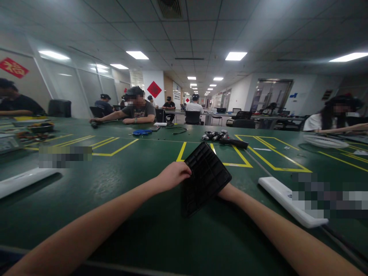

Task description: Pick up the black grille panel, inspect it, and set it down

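Fingers (187, 171) of the left hand (174, 176) pinched in on the black panel (204, 178), gripping its edge at nine o'clock! The right hand (226, 193) is at four o'clock, tucked behind, and I can't tell how its fingers sit. The panel itself: dead centre, tilted above the green bench (123, 214), gridded face towards us. Just past three o'clock lies a white bar (276, 191); at nine, another white bar (31, 180). Further out, yellow tape (238, 165) at two; a metal-and-black tangle (214, 135) at one; something blue (142, 132) at ten. Beyond, a seated person (139, 109) at eleven!
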The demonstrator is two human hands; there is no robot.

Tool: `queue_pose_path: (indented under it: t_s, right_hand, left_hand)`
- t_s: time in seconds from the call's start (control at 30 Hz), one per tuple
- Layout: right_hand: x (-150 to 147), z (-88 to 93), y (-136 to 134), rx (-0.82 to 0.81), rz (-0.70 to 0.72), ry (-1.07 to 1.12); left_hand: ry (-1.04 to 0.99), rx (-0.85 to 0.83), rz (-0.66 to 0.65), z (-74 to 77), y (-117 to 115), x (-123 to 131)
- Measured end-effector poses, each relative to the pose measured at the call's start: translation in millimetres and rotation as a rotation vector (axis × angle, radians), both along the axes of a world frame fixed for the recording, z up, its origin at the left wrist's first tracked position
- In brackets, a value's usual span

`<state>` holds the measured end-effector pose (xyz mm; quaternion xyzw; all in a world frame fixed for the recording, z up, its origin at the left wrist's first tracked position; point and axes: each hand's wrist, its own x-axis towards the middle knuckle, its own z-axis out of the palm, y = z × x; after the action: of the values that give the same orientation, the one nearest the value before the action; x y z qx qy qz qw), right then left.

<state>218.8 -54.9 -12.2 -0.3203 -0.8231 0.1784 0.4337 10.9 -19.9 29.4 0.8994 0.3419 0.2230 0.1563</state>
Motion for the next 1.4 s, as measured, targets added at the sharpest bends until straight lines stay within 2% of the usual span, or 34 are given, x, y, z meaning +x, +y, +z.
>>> queue_pose_path:
  t_s: [0.07,0.1,0.23,0.3,0.43,0.57,0.7,0.8,0.97,1.03,1.13,1.27,1.33,1.4]
  right_hand:
    - [0,-1.7,2,0.013,0.007,-0.013]
    - [0,-2.0,2,0.02,0.01,-0.02]
    - [0,-1.6,1,0.031,0.028,-0.049]
    - [1,-1.9,0,0.041,0.025,-0.054]
    - [2,-4.7,1,0.05,0.007,-0.048]
    - [4,-9.7,4,0.057,0.005,-0.048]
    - [7,-12.6,7,0.083,0.005,-0.077]
    - [7,-8.8,4,0.062,0.019,-0.102]
    - [5,-1.8,0,0.031,0.019,-0.074]
    - [4,-2.7,1,0.039,0.016,-0.082]
    - [3,-7.5,4,0.069,0.016,-0.086]
    - [3,-12.9,7,0.079,-0.002,-0.087]
    - [2,-12.0,5,0.076,-0.012,-0.096]
    - [2,-8.8,3,0.085,-0.004,-0.117]
  left_hand:
    - [0.046,0.118,-0.044,2.0,-2,0]
    - [0.052,0.126,-0.047,2.4,-3,-1]
    - [-0.004,-0.032,0.002,1.5,0,-2]
    - [-0.03,-0.055,0.005,0.6,3,-3]
    - [0.011,0.101,-0.033,-1.7,3,-4]
    - [0.165,0.302,-0.1,-6.1,-5,-4]
    - [0.224,0.345,-0.146,-7.3,-11,-3]
    - [0.086,0.232,-0.109,-5.1,-8,-1]
    - [-0.147,-0.167,0.041,-10.2,7,4]
    - [-0.161,-0.211,0.093,-14.2,10,6]
    - [-0.137,-0.181,0.145,-16.5,8,8]
    - [-0.152,-0.189,0.109,-12.5,1,6]
    - [-0.218,-0.273,0.094,-9.9,0,6]
    - [-0.368,-0.475,0.122,-7.9,-1,8]
